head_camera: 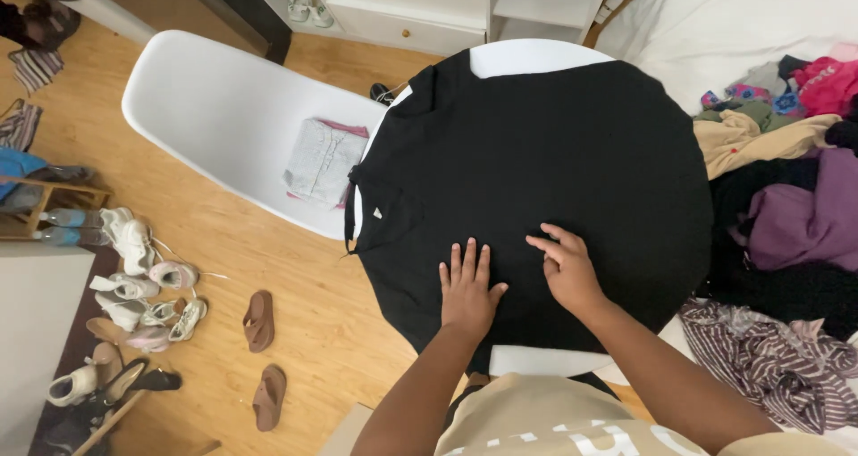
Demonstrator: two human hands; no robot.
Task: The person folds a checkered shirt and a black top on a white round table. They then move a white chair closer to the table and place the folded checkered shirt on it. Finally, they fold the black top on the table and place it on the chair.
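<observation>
Fingers of the left hand [468, 291] lie spread flat on the black shirt [536, 179]; right hand [567, 270] fingers curl loosely, pinching nothing. Shirt covers the round bench [536, 56] mid-frame, unfolded; one folded grey garment [322, 161] sits on the white chair [214, 108].

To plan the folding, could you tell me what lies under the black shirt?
A round white table shows at the edges of the black shirt; the tabletop beneath is hidden.
</observation>
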